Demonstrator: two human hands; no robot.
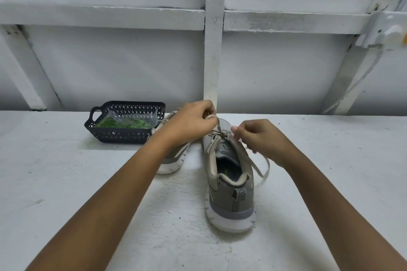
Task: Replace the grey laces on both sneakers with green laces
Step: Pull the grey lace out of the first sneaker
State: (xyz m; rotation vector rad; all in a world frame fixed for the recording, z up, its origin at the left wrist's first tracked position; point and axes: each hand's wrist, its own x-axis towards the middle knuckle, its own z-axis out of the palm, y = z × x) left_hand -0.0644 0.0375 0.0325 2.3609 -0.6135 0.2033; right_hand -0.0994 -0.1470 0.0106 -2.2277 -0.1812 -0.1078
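Right sneaker (pixel 231 193): upright on its sole at the table's (pixel 66 182) centre, long axis running near to far, heel near, toe far.
Left sneaker (pixel 170 166): just left of the first, largely hidden by the left forearm; its heading cannot be told.
Grey lace (pixel 263 174): threaded at the far eyelets, with a loose end trailing down the shoe's right side.
Left hand (pixel 193 125): fingers curled, pinching a loop of the lace raised above the forefoot.
Right hand (pixel 259 136): thumb and forefinger pinching the lace at the right-hand eyelets, other fingers folded in.
Basket (pixel 123 135): dark, far left on the table, holding bagged green laces (pixel 123 124).
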